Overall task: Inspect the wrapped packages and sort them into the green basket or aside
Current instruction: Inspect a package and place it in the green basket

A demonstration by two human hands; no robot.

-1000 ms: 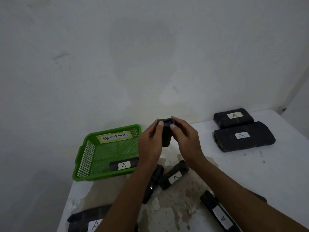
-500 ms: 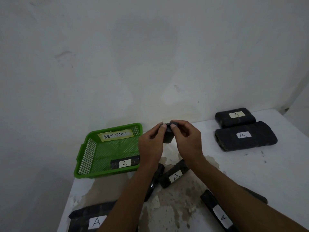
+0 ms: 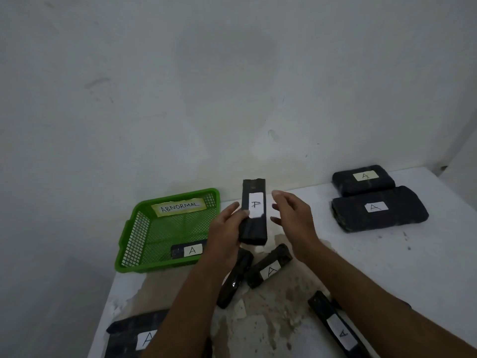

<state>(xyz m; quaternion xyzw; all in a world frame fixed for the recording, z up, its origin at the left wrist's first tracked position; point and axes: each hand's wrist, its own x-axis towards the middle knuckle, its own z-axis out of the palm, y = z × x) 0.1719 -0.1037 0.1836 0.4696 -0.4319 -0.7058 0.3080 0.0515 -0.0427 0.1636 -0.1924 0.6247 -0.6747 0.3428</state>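
Left hand (image 3: 227, 229) grips a black wrapped package (image 3: 253, 211) upright above the table (image 3: 387, 267), thumb pressed on its white label. Label mark reads like "P" or an inverted letter; cannot tell which. Right hand (image 3: 293, 215) just right of the package, fingers spread, holding nothing, apparently not touching it. Green basket (image 3: 134, 236), tagged "ABNORMAL", sits left, holding one package marked "A" (image 3: 189, 250).

Black wrapped package (image 3: 254, 211) upright at frame centre, white label facing the camera.
Green basket (image 3: 134, 236), centre-left, holds one labelled package (image 3: 187, 250).
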